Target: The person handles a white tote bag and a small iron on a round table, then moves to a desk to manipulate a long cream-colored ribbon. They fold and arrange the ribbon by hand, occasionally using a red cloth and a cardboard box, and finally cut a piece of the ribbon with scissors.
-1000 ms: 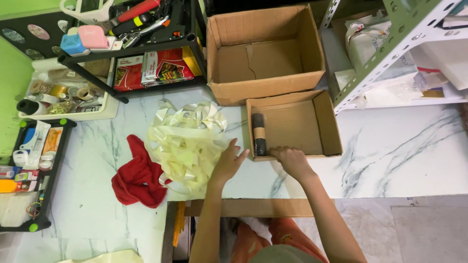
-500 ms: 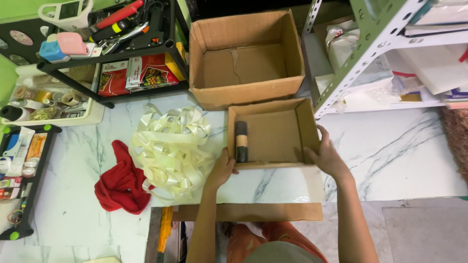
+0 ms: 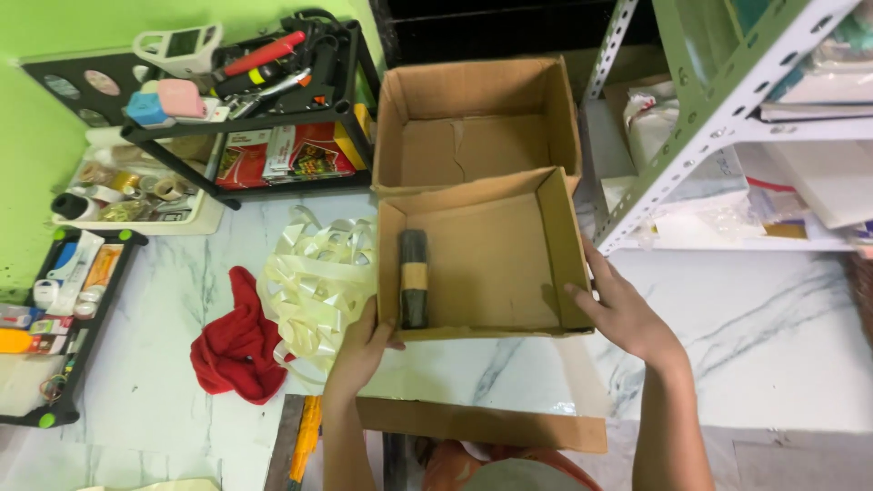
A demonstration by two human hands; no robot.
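Both hands [image 3: 364, 345] gripping box [image 3: 482, 264], lifted nearer

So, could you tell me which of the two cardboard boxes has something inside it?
The nearer, shallower box, held between both hands, has a dark cylinder lying along its left wall. The deeper box behind it looks empty.

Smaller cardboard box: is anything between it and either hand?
No. Both hands are on the smaller cardboard box: the left hand at its near-left corner, the right hand on its right wall. Only a dark cylinder lies inside.
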